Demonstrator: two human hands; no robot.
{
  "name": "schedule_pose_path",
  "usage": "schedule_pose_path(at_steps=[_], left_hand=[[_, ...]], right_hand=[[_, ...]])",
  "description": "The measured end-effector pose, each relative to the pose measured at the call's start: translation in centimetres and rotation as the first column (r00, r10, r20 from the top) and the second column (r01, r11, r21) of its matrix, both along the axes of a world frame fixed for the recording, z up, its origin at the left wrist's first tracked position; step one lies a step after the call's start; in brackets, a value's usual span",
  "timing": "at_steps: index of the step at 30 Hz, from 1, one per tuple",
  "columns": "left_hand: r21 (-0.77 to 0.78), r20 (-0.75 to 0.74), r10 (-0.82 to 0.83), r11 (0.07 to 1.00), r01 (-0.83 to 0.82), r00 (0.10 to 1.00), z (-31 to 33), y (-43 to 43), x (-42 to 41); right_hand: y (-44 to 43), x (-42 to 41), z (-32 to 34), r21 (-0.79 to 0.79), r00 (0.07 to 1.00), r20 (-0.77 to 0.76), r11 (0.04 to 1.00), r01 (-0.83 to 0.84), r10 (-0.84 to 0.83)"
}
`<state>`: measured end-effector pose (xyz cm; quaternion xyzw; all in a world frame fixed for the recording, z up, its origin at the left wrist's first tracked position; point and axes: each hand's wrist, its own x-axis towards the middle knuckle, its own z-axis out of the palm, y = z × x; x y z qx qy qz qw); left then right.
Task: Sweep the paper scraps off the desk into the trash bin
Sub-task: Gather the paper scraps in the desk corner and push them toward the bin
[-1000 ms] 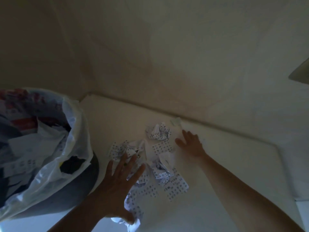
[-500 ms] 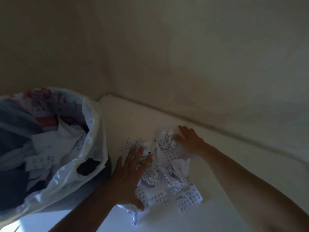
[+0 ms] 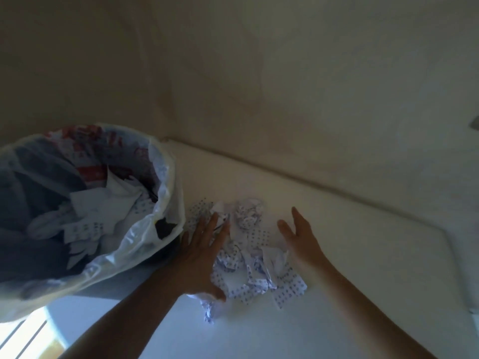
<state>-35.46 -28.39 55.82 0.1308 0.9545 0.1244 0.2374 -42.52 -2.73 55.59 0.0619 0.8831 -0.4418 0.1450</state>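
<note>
White desk (image 3: pixel 324 320) surface meets a plain wall at the rear, with the trash bin (image 3: pixel 166 177), lined with a translucent bag and already containing paper, standing against the desk's left edge. Paper scraps (image 3: pixel 248 257) lie heaped near that edge, between the left hand (image 3: pixel 201 257), flat with fingers spread on the heap, and the right hand (image 3: pixel 302 237), open-fingered just beside it. Judged step: gathering; next, push the heap leftward over the edge into the bin without scattering strays.

You had the paper scraps (image 3: pixel 248 257), crumpled white pieces printed with dots, heaped on the white desk (image 3: pixel 350 255) near its left edge. The trash bin (image 3: pixel 166 182), lined with a clear bag and already holding scraps, stood just left of the heap.
</note>
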Motion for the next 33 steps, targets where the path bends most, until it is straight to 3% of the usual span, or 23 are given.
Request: schedule_pose_path(at_steps=[4,8,14,19,24,30,33], left_hand=[[0.018,0.014,0.045,0.999,-0.045,0.999,-0.4,-0.1,-0.7],[0.096,0.022,0.052,0.994,-0.054,0.998,-1.1,-0.3,-0.5],[0.091,-0.040,0.069,0.994,-0.065,0.997,-0.9,-0.6,-0.7],[0.093,-0.114,0.094,0.992,-0.083,0.989,-0.3,-0.9,-0.7],[0.247,-0.109,0.171,0.959,-0.140,0.979,1.0,0.7,-0.6],[0.515,0.070,0.406,0.768,-0.381,0.911,4.9,3.6,-0.1],[0.622,0.245,0.564,0.533,-0.574,0.789,8.0,4.9,-0.6]], right_hand=[[-0.3,6.1,-1.6,0.007,0.993,0.093,0.997,0.076,-0.076],[-4.3,8.3,-2.5,-0.099,0.995,0.032,0.990,0.100,-0.097],[-5.8,7.8,-1.5,-0.248,0.993,0.018,0.962,0.118,-0.117],[-1.9,4.3,-0.8,-0.184,0.985,-0.030,0.969,0.163,-0.171],[-2.5,1.5,-1.5,-0.230,0.985,0.113,0.961,0.152,-0.128],[-3.3,1.7,0.5,-0.281,0.996,0.054,0.956,0.083,-0.070],[-3.8,1.9,3.4,-0.321,0.999,0.023,0.945,0.053,-0.048]])
